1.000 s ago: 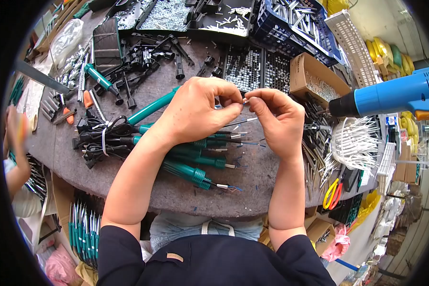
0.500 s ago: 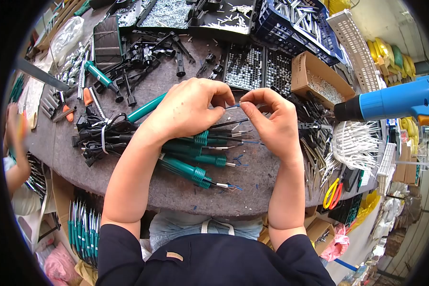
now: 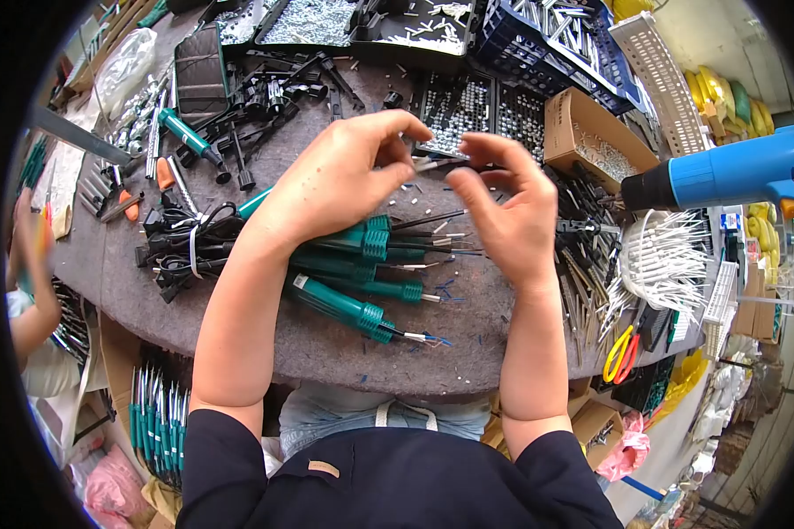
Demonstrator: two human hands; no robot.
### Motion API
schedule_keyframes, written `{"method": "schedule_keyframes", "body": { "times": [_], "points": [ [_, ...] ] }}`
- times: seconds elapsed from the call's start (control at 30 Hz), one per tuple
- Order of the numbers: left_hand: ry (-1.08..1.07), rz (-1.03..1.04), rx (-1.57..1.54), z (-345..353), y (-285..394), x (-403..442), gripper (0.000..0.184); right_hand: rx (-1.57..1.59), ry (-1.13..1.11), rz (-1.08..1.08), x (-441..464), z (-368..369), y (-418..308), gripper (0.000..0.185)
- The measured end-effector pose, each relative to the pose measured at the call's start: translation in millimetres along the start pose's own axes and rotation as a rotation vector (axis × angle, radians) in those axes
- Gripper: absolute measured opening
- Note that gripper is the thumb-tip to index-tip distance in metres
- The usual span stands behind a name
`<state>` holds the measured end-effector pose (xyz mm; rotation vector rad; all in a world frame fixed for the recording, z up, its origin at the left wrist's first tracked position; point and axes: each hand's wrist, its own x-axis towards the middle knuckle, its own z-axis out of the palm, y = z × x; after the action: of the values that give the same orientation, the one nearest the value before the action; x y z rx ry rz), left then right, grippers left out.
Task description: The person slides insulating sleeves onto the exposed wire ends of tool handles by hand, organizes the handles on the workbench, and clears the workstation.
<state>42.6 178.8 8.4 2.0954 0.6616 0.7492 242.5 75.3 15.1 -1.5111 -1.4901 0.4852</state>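
My left hand [image 3: 348, 176] is over the green handles, its thumb and fingers apart, with nothing visible between the tips. To its right, my right hand [image 3: 510, 207] is raised with thumb and fingers parted, also with nothing visible in it. A thin pale-tipped wire end shows in the gap between the hands. Below them lie several green handles [image 3: 340, 306] with bare wire ends [image 3: 428, 339] pointing right. Their black cords [image 3: 185, 247], bundled with a white tie, lie at the left. Small blue scraps [image 3: 445, 289] are scattered near the wire ends.
A blue heat gun [image 3: 732, 172] juts in from the right. Beside it are white tubes [image 3: 666, 264], a cardboard box [image 3: 595, 141] and yellow-and-red scissors [image 3: 622, 353]. Black parts [image 3: 273, 97] and a blue crate [image 3: 556, 48] lie behind. A co-worker's arm [image 3: 35, 291] is at far left.
Both hands' fingers have opened from their pinches around the small wire end. My left hand has moved slightly left and up.
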Motion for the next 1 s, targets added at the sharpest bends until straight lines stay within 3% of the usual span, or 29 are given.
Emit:
{"method": "schedule_keyframes", "body": {
  "times": [0.03, 0.07, 0.17, 0.2, 0.3, 0.33, 0.43, 0.5, 0.6, 0.87, 0.97, 1.0],
  "points": [
    [0.037, 0.027, 0.04, -2.0, -2.7, -1.1, 0.032, 0.035, 0.069, -0.021, 1.1, -1.3, -0.7, 0.028],
    [0.004, -0.009, 0.048, -5.5, -3.8, -3.4, 0.044, 0.118, 0.102, 0.011, 0.4, -1.8, -0.7, 0.027],
    [-0.175, 0.033, 0.057, -29.6, 13.9, -15.3, 0.06, 0.239, 0.155, 0.02, -2.2, -3.3, 4.9, 0.028],
    [-0.325, -0.039, 0.021, -39.3, 18.7, -18.2, 0.072, 0.253, 0.166, 0.011, -2.3, -2.6, 6.4, 0.028],
    [-0.45, 0.001, 0.277, -46.7, 43.5, -30.8, 0.067, 0.273, 0.198, 0.014, -1.9, -1.2, 6.3, 0.028],
    [-0.484, -0.078, 0.262, -45.6, 46.7, -34.9, 0.074, 0.28, 0.219, 0.027, -1.7, -0.8, 4.9, 0.027],
    [-0.434, -0.159, 0.389, -38.0, 42.0, -43.1, 0.063, 0.317, 0.247, 0.005, -1.4, 1.3, 7.6, 0.026],
    [-0.262, -0.209, 0.353, -36.2, 40.6, -46.8, 0.047, 0.355, 0.242, -0.008, -1.1, 1.9, 10.5, 0.025],
    [-0.191, -0.327, 0.255, -36.9, 37.6, -43.5, 0.035, 0.393, 0.27, 0.038, 0.9, 0.3, 13.4, 0.024],
    [0.053, -0.299, 0.218, -33.3, 21.4, -41.3, 0.035, 0.513, 0.3, 0.117, 4.6, -3.1, 23.2, 0.032],
    [0.038, -0.422, 0.167, -34.8, 32.0, -40.3, 0.038, 0.528, 0.308, 0.153, 5.5, -1.1, 27.1, 0.031],
    [0.035, -0.332, 0.124, -34.7, 25.6, -42.1, 0.039, 0.517, 0.302, 0.163, 5.1, -1.3, 27.9, 0.031]
  ]
}}
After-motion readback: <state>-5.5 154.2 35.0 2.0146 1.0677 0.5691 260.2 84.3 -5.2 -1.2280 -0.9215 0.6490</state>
